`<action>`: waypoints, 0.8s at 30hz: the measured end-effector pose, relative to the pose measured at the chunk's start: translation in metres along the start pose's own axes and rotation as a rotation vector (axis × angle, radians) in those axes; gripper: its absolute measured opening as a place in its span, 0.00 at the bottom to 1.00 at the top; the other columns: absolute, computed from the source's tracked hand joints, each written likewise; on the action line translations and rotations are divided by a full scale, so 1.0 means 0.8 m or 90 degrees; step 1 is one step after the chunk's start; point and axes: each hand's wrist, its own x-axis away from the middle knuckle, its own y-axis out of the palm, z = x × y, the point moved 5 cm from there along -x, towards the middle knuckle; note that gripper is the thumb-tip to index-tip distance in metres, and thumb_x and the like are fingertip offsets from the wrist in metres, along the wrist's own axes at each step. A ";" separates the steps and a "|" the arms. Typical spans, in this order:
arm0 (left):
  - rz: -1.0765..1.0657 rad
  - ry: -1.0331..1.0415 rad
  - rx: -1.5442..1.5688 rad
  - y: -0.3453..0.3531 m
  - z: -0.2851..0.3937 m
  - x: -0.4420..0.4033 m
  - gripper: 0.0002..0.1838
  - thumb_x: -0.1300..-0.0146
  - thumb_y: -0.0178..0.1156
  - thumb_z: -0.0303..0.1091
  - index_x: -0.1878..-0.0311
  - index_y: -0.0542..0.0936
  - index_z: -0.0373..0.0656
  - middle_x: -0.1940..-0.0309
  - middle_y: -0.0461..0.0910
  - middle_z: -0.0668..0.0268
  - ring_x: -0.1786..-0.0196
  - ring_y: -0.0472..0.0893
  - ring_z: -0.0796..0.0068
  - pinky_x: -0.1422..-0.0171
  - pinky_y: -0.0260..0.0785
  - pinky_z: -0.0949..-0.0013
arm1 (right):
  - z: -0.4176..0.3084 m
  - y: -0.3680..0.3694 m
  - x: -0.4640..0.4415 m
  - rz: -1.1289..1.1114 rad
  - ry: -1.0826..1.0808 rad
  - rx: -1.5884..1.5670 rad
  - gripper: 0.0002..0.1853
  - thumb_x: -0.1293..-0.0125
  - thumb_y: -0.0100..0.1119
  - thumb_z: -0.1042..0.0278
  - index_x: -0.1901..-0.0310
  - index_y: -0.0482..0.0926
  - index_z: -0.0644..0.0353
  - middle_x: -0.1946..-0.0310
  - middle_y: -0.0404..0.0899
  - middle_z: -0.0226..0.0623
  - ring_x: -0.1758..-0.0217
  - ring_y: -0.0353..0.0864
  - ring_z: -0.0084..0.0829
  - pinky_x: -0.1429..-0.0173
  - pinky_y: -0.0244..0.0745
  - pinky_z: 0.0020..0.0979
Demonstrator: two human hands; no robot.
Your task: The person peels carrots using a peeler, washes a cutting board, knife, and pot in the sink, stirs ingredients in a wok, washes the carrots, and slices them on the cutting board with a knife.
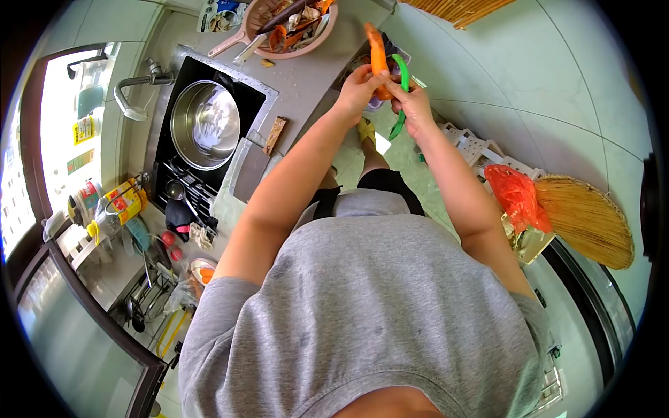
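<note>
Carrot (377,49) sits between the two hands, held out in front of the body just beyond the edge of the bench (300,87), its far end pointing away from the person. The left hand (357,92) grips it, fingers curled around the near end. The right hand (414,110) has its fingers wrapped on a green peeler (404,74), which lies alongside the carrot; the two hands meet or nearly meet, and the blade is too small to make out.

The step in hand looks like peeling. To do it well, the left hand should hold the near end firmly and well back, so that the whole far length lies free for the blade. The right thumb is close to the left fingers, so each stroke is best started ahead of them and run outward towards the tip, light and even. A small turn of the carrot after each strip would bring up fresh skin; whether any skin remains cannot be told from here.

A pink colander (226,46) with peelings and a long dark vegetable stands near on the bench. Farther to the left, a steel pot (182,125) sits in the sink (195,70), where a peeled carrot could be rinsed.
</note>
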 end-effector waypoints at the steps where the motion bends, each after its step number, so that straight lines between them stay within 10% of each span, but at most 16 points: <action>1: 0.012 -0.002 0.030 0.000 -0.004 -0.007 0.23 0.29 0.57 0.45 0.41 0.72 0.37 0.55 0.81 0.61 0.56 0.79 0.71 0.49 0.72 0.69 | -0.003 0.000 0.002 0.002 0.000 0.000 0.18 0.39 0.73 0.58 0.54 0.80 0.58 0.68 0.76 0.25 0.78 0.63 0.16 0.74 0.56 0.20; 9: 0.058 -0.156 -0.095 -0.061 0.041 0.005 0.22 0.27 0.49 0.41 0.35 0.68 0.40 0.56 0.81 0.62 0.64 0.83 0.70 0.62 0.77 0.64 | -0.054 -0.022 -0.019 -0.070 -0.134 0.292 0.26 0.32 0.56 0.38 0.51 0.80 0.56 0.66 0.86 0.31 0.76 0.72 0.24 0.70 0.67 0.26; 11: 0.057 -0.153 -0.143 -0.076 0.045 0.005 0.23 0.31 0.54 0.43 0.39 0.73 0.40 0.60 0.82 0.62 0.64 0.83 0.75 0.65 0.76 0.64 | -0.088 -0.015 -0.012 0.048 -0.425 0.866 0.23 0.30 0.52 0.39 0.50 0.80 0.50 0.66 0.85 0.33 0.70 0.81 0.34 0.67 0.72 0.35; 16: 0.034 0.131 -0.654 -0.080 0.070 0.005 0.22 0.45 0.67 0.41 0.49 0.82 0.39 0.66 0.84 0.53 0.60 0.84 0.57 0.54 0.75 0.60 | -0.110 0.054 0.001 -0.109 -0.616 1.094 0.17 0.32 0.54 0.46 0.53 0.80 0.47 0.74 0.82 0.33 0.67 0.83 0.40 0.64 0.76 0.42; 24: -0.004 0.065 -0.638 -0.103 0.070 0.018 0.23 0.46 0.67 0.40 0.46 0.83 0.44 0.60 0.84 0.51 0.56 0.83 0.51 0.50 0.74 0.58 | -0.080 0.055 -0.061 -0.162 -0.495 1.187 0.14 0.32 0.56 0.50 0.55 0.81 0.49 0.73 0.83 0.36 0.66 0.84 0.42 0.65 0.77 0.44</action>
